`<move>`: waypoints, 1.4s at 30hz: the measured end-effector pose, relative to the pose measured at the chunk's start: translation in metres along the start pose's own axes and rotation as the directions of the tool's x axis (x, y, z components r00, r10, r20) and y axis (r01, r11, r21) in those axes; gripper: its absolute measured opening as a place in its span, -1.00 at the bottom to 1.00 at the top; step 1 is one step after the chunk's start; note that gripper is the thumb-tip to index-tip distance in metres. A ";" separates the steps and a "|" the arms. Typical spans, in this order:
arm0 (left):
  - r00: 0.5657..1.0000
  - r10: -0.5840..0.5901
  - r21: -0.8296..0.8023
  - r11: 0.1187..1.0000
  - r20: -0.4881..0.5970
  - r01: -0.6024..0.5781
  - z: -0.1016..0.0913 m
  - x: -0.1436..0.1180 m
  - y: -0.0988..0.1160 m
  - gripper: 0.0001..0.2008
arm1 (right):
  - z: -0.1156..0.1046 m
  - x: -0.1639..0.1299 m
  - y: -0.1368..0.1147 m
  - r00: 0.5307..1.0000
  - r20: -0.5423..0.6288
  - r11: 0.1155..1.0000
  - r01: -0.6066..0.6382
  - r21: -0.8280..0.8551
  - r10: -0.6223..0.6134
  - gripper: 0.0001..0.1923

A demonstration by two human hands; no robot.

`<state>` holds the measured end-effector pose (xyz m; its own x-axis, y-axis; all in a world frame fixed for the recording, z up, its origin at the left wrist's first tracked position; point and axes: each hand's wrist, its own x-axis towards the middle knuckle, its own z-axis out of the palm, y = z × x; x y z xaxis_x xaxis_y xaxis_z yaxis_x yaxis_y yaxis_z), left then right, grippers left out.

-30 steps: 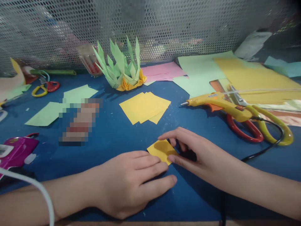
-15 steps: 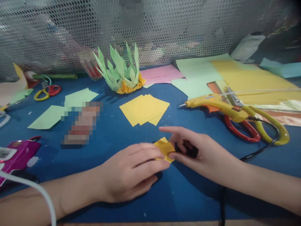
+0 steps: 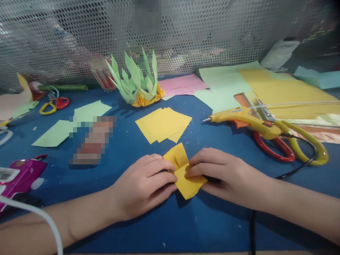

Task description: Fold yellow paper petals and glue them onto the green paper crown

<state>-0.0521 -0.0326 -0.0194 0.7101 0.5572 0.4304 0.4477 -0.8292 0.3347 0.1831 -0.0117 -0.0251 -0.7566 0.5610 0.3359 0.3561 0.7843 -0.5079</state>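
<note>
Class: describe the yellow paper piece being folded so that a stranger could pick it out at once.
On the blue table, look nearest the camera, between the left hand and right hand. The folded yellow paper is creased and pinched, unlike the flat yellow squares stacked behind it.

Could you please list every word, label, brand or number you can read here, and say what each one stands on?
None can be read.
The yellow glue gun carries a small dark marking on its barrel, too blurred to read.
The magenta object at the left edge has a white label, too small and blurred to read.
The folded yellow paper, held between the left hand and right hand, shows no print.
</note>
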 end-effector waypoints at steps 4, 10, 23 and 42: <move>1.000 -0.019 -0.012 1.000 0.017 0.019 -0.001 -0.001 -0.001 -0.93 | -0.001 0.000 0.003 0.999 0.031 0.997 0.010 0.071 -0.012 -0.84; 0.999 -0.027 -0.063 0.998 0.026 0.028 -0.001 -0.001 0.001 -0.93 | -0.001 0.006 0.001 0.986 0.071 0.980 -0.157 0.120 0.149 -0.85; 1.000 0.026 -0.016 1.000 0.015 -0.026 0.002 -0.003 0.000 -0.78 | 0.000 0.007 -0.002 0.987 0.051 0.970 -0.159 0.184 0.152 -0.81; 0.989 0.146 0.239 0.961 -0.002 -0.141 0.000 -0.001 0.004 -0.91 | 0.007 0.009 -0.006 0.976 -0.060 0.977 -0.203 0.064 0.207 -0.94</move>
<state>-0.0514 -0.0363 -0.0186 0.7668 0.4303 0.4763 0.4595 -0.8861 0.0607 0.1699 -0.0133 -0.0247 -0.6321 0.7261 0.2705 0.4669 0.6355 -0.6149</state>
